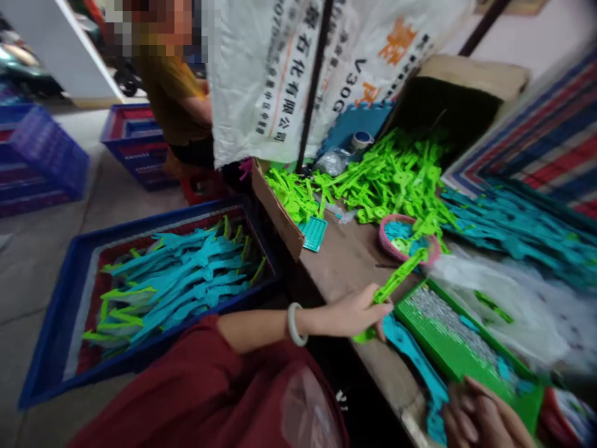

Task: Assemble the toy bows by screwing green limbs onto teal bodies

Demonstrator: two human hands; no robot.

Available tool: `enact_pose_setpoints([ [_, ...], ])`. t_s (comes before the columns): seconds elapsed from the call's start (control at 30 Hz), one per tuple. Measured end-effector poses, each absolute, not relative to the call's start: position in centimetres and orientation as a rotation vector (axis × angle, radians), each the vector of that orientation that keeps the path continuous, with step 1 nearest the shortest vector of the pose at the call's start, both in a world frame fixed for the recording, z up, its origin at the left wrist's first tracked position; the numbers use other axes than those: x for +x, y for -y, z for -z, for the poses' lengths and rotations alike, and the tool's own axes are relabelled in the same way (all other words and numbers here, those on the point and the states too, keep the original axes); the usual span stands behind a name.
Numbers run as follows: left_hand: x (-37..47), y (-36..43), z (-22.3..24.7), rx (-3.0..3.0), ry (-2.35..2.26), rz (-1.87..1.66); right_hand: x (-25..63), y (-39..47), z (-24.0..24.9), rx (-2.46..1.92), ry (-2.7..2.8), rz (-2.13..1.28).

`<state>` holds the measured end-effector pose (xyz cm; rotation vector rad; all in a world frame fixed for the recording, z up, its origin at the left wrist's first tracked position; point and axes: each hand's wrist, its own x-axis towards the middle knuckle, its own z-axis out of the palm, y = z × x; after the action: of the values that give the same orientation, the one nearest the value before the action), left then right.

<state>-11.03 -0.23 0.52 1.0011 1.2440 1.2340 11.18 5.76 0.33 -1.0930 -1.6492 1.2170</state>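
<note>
So your left hand [347,314] had the lime-green strip [400,277] pinched between thumb and fingers, most of it sticking out far and right of the grip, toward the pink basket [436,250]. The blue piece [422,366] ran from just below those fingers to your right hand [482,415], left of the green tray [504,389]. Can't tell if your right fingers were pinching it.
</note>
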Motion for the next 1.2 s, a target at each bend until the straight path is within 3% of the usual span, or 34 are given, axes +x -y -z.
enact_pose_setpoints([
  [0.13,-10.9,2.6,-0.7,1.211,-1.073,-0.903,8.9,-3.1,-3.5,-1.136,2.002,-1.511],
  [0.3,-9.9,3.1,0.1,1.269,-1.112,-0.925,6.9,-4.1,-3.5,-1.255,1.702,-1.795],
  [0.57,-10.1,2.2,0.7,1.236,-1.17,-0.867,7.5,-4.2,-1.6,-1.142,1.557,-1.792],
  [0.7,-10.4,2.0,0.9,1.177,-1.179,-0.897,7.2,-4.3,-1.5,-1.01,1.58,-1.966],
  [0.93,-10.4,2.4,0.8,1.217,-1.191,-0.844,6.9,-4.4,-0.2,-1.155,1.632,-1.782],
  [1.2,-9.9,3.1,1.7,1.131,-1.186,-0.882,6.9,-3.7,-0.2,-1.122,1.501,-1.902],
])
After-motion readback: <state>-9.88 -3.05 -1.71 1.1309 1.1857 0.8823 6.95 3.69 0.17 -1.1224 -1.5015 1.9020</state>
